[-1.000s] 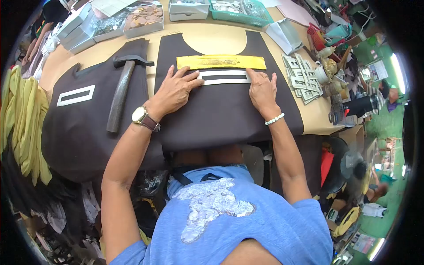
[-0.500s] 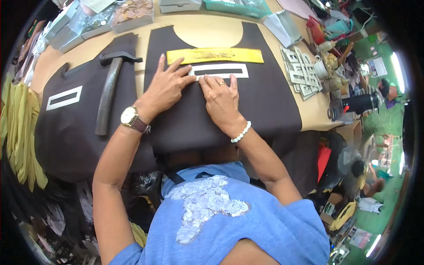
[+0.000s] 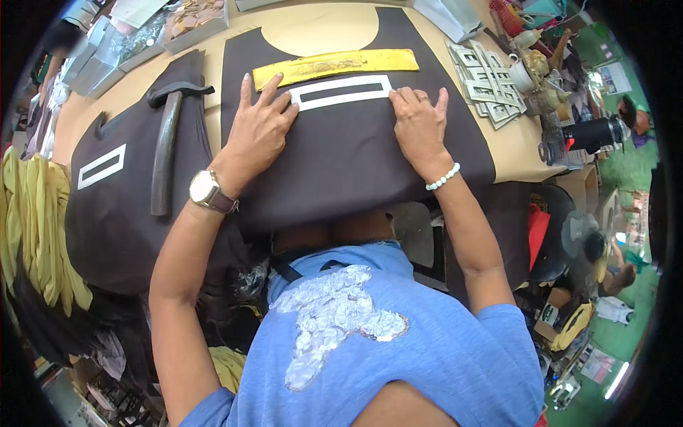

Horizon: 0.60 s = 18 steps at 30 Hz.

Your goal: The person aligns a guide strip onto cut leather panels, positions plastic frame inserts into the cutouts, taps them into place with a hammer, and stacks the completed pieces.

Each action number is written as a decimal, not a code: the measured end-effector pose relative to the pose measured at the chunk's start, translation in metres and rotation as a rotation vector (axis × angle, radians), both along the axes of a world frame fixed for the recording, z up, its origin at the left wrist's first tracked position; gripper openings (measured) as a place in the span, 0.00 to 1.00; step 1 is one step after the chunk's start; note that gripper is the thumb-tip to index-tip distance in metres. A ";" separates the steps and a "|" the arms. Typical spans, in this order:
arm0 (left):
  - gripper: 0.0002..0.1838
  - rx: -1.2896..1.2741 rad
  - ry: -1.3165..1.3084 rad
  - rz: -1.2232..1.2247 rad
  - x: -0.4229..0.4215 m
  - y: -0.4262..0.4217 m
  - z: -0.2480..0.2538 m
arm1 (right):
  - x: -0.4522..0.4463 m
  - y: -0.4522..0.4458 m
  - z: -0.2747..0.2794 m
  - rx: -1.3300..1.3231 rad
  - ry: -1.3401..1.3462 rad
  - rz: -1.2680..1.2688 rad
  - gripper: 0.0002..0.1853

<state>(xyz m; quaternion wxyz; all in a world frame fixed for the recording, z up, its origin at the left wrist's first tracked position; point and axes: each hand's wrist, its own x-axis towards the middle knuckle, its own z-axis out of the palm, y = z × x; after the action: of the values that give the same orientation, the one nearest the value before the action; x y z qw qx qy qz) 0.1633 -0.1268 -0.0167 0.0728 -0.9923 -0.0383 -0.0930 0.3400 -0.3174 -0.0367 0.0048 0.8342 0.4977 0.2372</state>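
A white rectangular frame (image 3: 341, 91) lies on a dark brown fabric piece (image 3: 341, 156), just below a yellow strip (image 3: 334, 65). My left hand (image 3: 257, 128) is spread at the frame's left end, a fingertip on its edge and other fingers touching the yellow strip. At the frame's right end rests my right hand (image 3: 421, 132), fingertips on its corner and thumb side apart. Neither hand grasps anything. To the left, a hammer (image 3: 165, 146) lies on a second dark piece (image 3: 128, 220), which bears another white frame (image 3: 102, 166).
Stacked metallic frames (image 3: 485, 84) lie at the table's right, beside a white cup (image 3: 521, 75) and a black bottle (image 3: 594, 133). Boxes of small parts (image 3: 196, 20) stand at the back left. Yellow cloth (image 3: 39, 228) hangs at the left edge.
My right hand went from the frame's right end to its left part, then back to the right end. My left hand stays at the left end. The camera view has shifted.
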 end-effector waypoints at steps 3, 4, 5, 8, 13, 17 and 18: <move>0.13 0.070 0.023 -0.002 -0.002 -0.004 0.000 | -0.001 0.002 -0.001 -0.035 -0.028 -0.028 0.06; 0.12 0.091 0.013 -0.011 -0.002 -0.003 -0.001 | 0.001 0.002 0.000 -0.032 -0.029 -0.038 0.06; 0.11 0.085 0.038 -0.007 -0.002 -0.004 0.001 | 0.002 -0.001 0.000 -0.031 -0.027 -0.048 0.06; 0.09 0.093 0.056 -0.008 -0.002 -0.004 0.006 | 0.015 -0.005 0.005 0.040 0.163 -0.110 0.07; 0.08 -0.210 0.019 0.084 0.000 0.008 0.011 | 0.034 0.001 0.022 0.085 0.328 -0.088 0.09; 0.08 -0.351 -0.154 0.130 -0.006 0.009 -0.001 | 0.024 0.023 0.021 0.239 0.253 0.073 0.10; 0.08 -0.347 -0.230 0.139 -0.006 0.008 -0.004 | 0.024 0.032 0.017 0.284 0.249 0.135 0.10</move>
<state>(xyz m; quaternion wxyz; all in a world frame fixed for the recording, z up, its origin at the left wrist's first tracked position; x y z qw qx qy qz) 0.1574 -0.1184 -0.0207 -0.0977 -0.9678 -0.1300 -0.1923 0.3639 -0.2851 -0.0199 -0.1903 0.8142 0.5109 0.1997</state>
